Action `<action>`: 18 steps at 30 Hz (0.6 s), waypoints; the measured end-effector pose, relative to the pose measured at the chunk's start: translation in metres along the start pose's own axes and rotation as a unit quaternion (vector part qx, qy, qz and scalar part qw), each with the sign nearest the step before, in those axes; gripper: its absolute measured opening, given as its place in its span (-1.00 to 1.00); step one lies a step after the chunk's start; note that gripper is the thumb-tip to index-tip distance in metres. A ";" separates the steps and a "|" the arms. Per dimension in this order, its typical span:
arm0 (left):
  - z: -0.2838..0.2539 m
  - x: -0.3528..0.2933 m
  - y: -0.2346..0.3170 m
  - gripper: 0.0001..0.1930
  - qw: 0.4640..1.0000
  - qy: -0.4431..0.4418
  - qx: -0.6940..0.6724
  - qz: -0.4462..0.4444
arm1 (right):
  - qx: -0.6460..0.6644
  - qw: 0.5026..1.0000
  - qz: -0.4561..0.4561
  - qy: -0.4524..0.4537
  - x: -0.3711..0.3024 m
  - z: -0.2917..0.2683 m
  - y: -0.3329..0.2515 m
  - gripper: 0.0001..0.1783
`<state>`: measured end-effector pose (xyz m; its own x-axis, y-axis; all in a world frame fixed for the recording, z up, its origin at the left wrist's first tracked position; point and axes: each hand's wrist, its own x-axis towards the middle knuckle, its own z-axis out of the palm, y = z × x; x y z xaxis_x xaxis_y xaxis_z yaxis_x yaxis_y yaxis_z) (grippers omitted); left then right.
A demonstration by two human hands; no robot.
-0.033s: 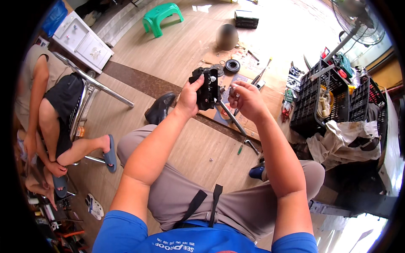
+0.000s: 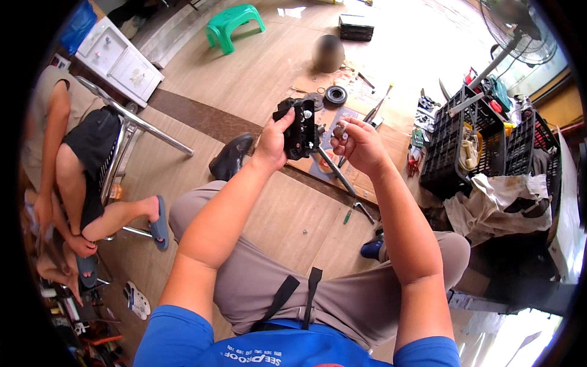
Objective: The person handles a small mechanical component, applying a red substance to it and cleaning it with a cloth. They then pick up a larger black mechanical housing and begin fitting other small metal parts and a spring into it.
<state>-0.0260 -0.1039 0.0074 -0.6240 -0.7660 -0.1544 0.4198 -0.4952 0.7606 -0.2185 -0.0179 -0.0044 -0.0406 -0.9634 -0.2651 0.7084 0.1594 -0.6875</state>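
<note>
My left hand (image 2: pixel 273 142) grips a black housing (image 2: pixel 301 129), boxy and open on its right face, with small pale metal parts inside. The thumb lies along its upper edge. Just right of the housing, my right hand (image 2: pixel 359 142) pinches a small greyish metal piece (image 2: pixel 339 129) between thumb and fingertips. Another small light bit shows against the curled fingers, too small to name. A metal bar (image 2: pixel 337 174) runs slantwise below the hands; how it connects to the housing is hidden.
Flattened cardboard (image 2: pixel 388 147) beneath bears a black ring (image 2: pixel 335 95) and tools. Black crates (image 2: pixel 443 150) stand right, near a fan (image 2: pixel 520 30). A green stool (image 2: pixel 235 27) stands at the back. At left, a person (image 2: pixel 67 147) sits beside a chrome-framed chair (image 2: pixel 156 131).
My right hand has shifted very slightly and its fingers have turned, so the small metal piece shows more plainly. My left hand and the black housing stay almost where they were.
</note>
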 end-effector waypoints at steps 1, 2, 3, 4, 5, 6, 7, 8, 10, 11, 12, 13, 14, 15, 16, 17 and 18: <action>0.004 -0.001 0.000 -0.73 1.000 -0.004 0.000 -0.008 | 0.030 0.999 0.009 -0.036 0.000 -0.015 0.000 -0.79; -0.001 0.001 -0.001 -0.73 1.000 -0.004 0.001 -0.009 | 0.032 0.999 0.009 -0.036 -0.001 -0.011 0.000 -0.79; -0.009 0.004 -0.004 -0.70 1.000 0.006 0.013 0.002 | 0.059 0.998 0.014 -0.035 -0.002 -0.007 0.001 -0.79; -0.015 0.006 -0.005 -0.68 0.999 0.015 0.025 0.013 | 0.086 0.996 0.019 -0.034 -0.002 -0.002 0.003 -0.79; -0.012 0.007 -0.007 -0.68 0.999 0.010 0.038 0.007 | 0.069 0.997 0.013 -0.022 0.000 -0.006 0.006 -0.78; -0.011 0.007 -0.011 -0.71 0.998 0.027 0.059 0.012 | 0.055 0.998 0.012 -0.007 0.005 -0.007 0.012 -0.78; -0.014 0.010 -0.015 -0.73 0.994 0.030 0.106 0.021 | 0.036 0.999 0.019 0.009 0.010 -0.009 0.015 -0.79; -0.018 0.011 -0.018 -0.74 0.987 0.034 0.153 0.032 | 0.017 0.999 0.028 0.022 0.015 -0.008 0.020 -0.80; -0.007 0.010 -0.029 -0.75 0.982 0.055 0.181 0.025 | 0.006 0.996 0.065 0.069 0.022 -0.012 0.036 -0.66; -0.003 0.011 -0.034 -0.67 0.951 0.079 0.284 0.098 | 0.022 0.993 0.074 0.089 0.028 -0.014 0.048 -0.62; 0.001 0.014 -0.038 -0.58 0.903 0.100 0.382 0.171 | 0.038 0.990 0.082 0.107 0.031 -0.011 0.055 -0.58; -0.001 0.016 -0.045 -0.45 0.854 0.117 0.466 0.200 | 0.030 0.986 0.074 0.144 0.034 -0.008 0.063 -0.56; 0.000 0.016 -0.051 -0.33 0.778 0.115 0.568 0.241 | 0.060 0.979 0.053 0.186 0.036 -0.006 0.071 -0.61; 0.011 0.019 -0.061 -0.29 0.730 0.093 0.620 0.272 | 0.118 0.983 0.005 0.138 0.044 -0.022 0.082 -0.63; 0.021 0.019 -0.067 -0.25 0.673 0.073 0.672 0.302 | 0.178 0.980 -0.043 0.084 0.055 -0.035 0.093 -0.64; 0.017 0.015 -0.071 -0.21 0.610 0.070 0.729 0.303 | 0.260 0.961 -0.086 0.047 0.053 -0.021 0.102 -0.60; 0.021 0.013 -0.080 -0.25 0.568 0.056 0.751 0.333 | 0.267 0.957 -0.114 0.029 0.044 -0.024 0.106 -0.56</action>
<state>-0.0816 -0.0657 -0.0421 -0.5748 -0.6414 0.5081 -0.5500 0.7626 0.3405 -0.1625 -0.0384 -0.1055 -0.2645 -0.9441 -0.1969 0.9349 -0.2008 -0.2928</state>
